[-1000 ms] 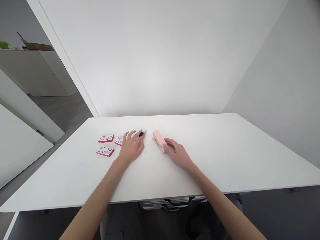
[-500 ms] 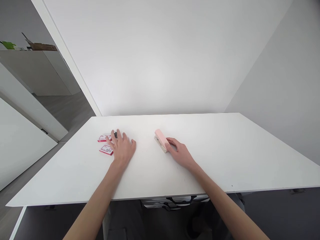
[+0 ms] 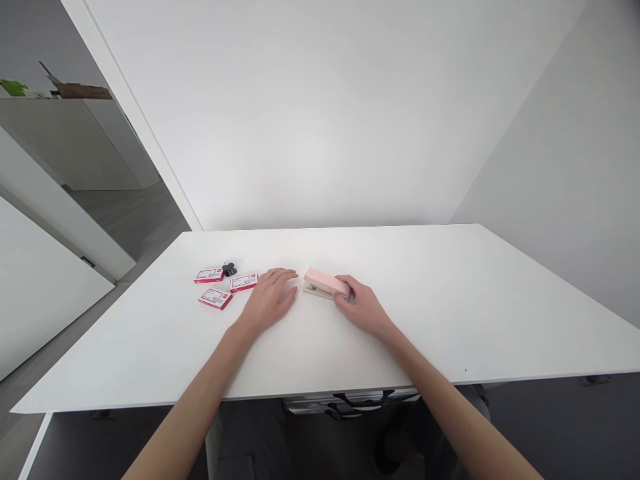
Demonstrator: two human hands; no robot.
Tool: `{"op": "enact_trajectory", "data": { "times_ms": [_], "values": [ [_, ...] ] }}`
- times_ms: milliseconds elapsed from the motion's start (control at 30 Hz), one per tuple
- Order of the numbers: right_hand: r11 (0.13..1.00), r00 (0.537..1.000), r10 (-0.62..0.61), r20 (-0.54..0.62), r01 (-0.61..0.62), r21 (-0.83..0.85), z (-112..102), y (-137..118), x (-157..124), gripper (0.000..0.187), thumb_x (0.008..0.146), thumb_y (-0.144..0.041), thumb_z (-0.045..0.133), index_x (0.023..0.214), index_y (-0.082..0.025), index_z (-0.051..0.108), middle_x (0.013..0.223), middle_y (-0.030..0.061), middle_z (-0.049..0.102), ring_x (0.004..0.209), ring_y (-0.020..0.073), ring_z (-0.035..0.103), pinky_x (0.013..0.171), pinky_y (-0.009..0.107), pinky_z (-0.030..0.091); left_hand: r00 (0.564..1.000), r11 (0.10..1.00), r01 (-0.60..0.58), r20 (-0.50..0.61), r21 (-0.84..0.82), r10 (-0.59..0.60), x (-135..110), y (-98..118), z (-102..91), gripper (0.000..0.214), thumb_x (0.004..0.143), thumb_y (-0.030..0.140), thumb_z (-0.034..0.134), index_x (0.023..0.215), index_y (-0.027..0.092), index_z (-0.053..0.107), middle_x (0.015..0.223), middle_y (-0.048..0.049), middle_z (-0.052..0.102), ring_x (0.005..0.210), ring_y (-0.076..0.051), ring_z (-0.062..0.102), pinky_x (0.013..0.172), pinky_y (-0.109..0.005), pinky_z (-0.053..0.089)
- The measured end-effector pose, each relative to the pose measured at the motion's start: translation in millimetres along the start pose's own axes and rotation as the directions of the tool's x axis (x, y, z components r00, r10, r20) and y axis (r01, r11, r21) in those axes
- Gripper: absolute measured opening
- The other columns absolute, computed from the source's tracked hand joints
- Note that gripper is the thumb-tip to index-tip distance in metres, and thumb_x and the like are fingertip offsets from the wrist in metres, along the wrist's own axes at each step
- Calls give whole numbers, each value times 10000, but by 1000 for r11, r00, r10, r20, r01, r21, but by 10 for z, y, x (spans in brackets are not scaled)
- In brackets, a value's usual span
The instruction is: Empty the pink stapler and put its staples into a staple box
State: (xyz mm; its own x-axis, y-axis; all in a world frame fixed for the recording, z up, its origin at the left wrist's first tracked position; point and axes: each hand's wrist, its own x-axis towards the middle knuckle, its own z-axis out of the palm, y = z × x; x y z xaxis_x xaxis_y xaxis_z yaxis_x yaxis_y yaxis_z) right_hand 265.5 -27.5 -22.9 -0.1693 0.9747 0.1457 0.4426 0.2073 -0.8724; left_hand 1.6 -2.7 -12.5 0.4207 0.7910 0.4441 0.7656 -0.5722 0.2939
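Note:
A pink stapler (image 3: 326,281) with a pale base lies on the white table, its front end turned to the left. My right hand (image 3: 364,307) grips its rear end between thumb and fingers. Just left of the stapler's front, my left hand (image 3: 273,297) hovers at or rests on the tabletop, fingers stretched and thumb apart, holding nothing. Behind it are three small red-and-white boxes: one box (image 3: 244,283) beside the wrist side of the fingers, another box (image 3: 215,299) nearer me, a third box (image 3: 209,275) farther left. A small black object (image 3: 229,269), perhaps a staple remover, sits among them.
The white table (image 3: 425,300) runs up to a white wall (image 3: 320,133) at the back. Below its front edge is a case with black handles (image 3: 365,400). An opening at the left shows a grey floor (image 3: 135,220) and a cabinet (image 3: 60,140).
My left hand has moved right, off the boxes and black object, to beside the stapler. My right hand has turned the stapler so its front points more to the left.

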Motion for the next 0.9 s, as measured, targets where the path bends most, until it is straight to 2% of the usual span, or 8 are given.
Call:
{"op": "enact_trajectory", "data": {
  "times_ms": [167,333,567,900],
  "values": [
    [997,997,-80,-4,80,17,8,-17,4,256,897,-315,557,1127,-268,659,1105,33,726,940,240,655,759,371,516,997,986,-24,70,-167,36,47,203,14,335,1019,448,544,1252,267,702,1279,-56,729,1247,-270,600,1087,-460,461],
    [986,986,-166,7,166,29,25,-6,7,276,917,-437,650,1135,-269,654,1149,44,704,1012,244,649,828,381,516,987,946,85,154,-312,-39,59,302,24,315,990,533,583,1104,327,793,1094,-20,786,1106,-261,653,970,-422,525],
    [975,974,-213,71,208,74,-7,0,18,264,950,-497,658,1094,-277,679,1133,51,684,1012,242,630,833,374,500,994,934,71,107,-349,-35,45,303,88,260,922,542,688,996,333,823,993,-13,797,1014,-237,677,905,-398,564],
    [977,976,-171,134,151,150,-80,-26,12,270,952,-514,649,1082,-279,674,1093,34,677,1001,236,619,836,360,500,994,914,99,79,-394,-73,47,367,107,212,877,504,750,897,303,816,1008,-16,782,982,-222,699,846,-361,589]
  ]
}}
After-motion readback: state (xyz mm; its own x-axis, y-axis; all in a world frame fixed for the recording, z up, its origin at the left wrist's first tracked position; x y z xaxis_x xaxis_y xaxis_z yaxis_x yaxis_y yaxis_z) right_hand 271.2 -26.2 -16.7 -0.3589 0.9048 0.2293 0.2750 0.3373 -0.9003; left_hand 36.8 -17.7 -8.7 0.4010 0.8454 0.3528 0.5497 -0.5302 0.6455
